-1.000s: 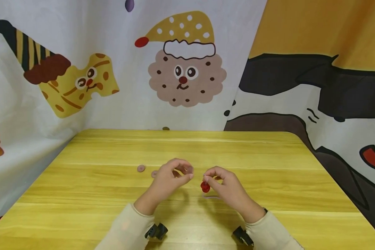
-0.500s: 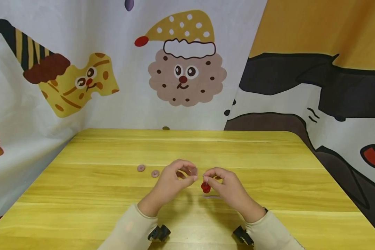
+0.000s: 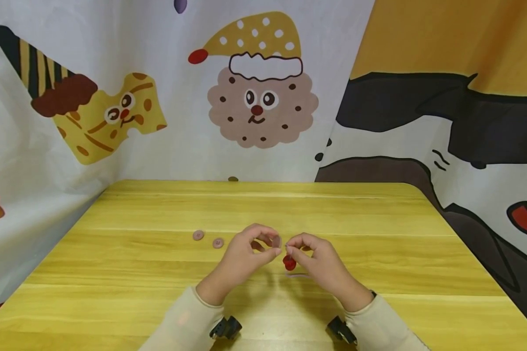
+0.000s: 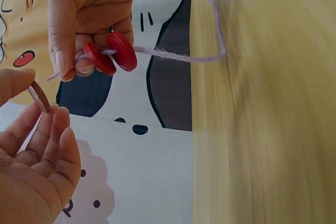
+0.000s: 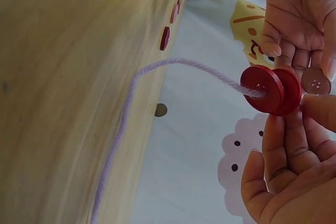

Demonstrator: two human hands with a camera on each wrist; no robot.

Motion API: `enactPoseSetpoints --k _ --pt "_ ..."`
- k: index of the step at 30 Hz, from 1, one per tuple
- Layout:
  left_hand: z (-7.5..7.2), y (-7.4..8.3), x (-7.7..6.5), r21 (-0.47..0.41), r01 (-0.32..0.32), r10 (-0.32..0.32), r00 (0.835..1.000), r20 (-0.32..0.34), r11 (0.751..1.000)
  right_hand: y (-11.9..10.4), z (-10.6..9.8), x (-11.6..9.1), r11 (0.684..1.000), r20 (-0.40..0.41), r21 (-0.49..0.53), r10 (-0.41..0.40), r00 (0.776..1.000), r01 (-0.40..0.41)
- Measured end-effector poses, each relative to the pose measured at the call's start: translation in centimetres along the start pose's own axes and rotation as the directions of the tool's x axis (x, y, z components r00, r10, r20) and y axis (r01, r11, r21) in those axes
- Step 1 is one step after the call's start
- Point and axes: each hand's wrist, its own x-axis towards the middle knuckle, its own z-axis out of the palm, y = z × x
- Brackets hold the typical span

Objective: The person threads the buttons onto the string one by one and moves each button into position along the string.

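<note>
Between its thumb and fingertips my left hand (image 3: 241, 261) pinches a brownish-pink button (image 5: 316, 81), seen edge-on in the left wrist view. My right hand (image 3: 322, 263) pinches a light purple yarn (image 4: 173, 56) near its end, and a short tip sticks out past the fingers. Two red buttons (image 5: 261, 88) are threaded on this yarn, hanging just below the right fingertips. From them the yarn's long tail runs down to the table. The pink button is close to the yarn tip, with a small gap between them in the left wrist view.
Two brownish-pink buttons, a farther one (image 3: 198, 235) and a nearer one (image 3: 218, 243), lie on the wooden table (image 3: 136, 273) left of the hands. A cartoon-printed cloth (image 3: 175, 161) hangs behind the table's far edge.
My left hand has moved to the right with its button, closer to the right hand. The right hand stays nearly in place, still pinching the yarn.
</note>
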Motion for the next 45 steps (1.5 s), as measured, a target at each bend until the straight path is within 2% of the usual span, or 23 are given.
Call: enactPoseSetpoints --k 13,33,45 --pt "0.39 0.07 0.07 -0.001 -0.023 0.023 1.0 0.014 1.0 0.04 0.05 0.03 1.0 -0.005 -0.01 -0.001 1.0 0.001" --pt "0.76 0.04 0.16 -0.019 -0.019 0.019 1.0 0.017 1.0 0.01 0.13 0.05 1.0 0.0 0.005 -0.011 1.0 0.011" --pt "1.03 0.12 0.2 -0.018 0.004 -0.003 1.0 0.013 1.0 -0.13 0.18 0.05 1.0 -0.006 0.02 0.021 1.0 -0.021"
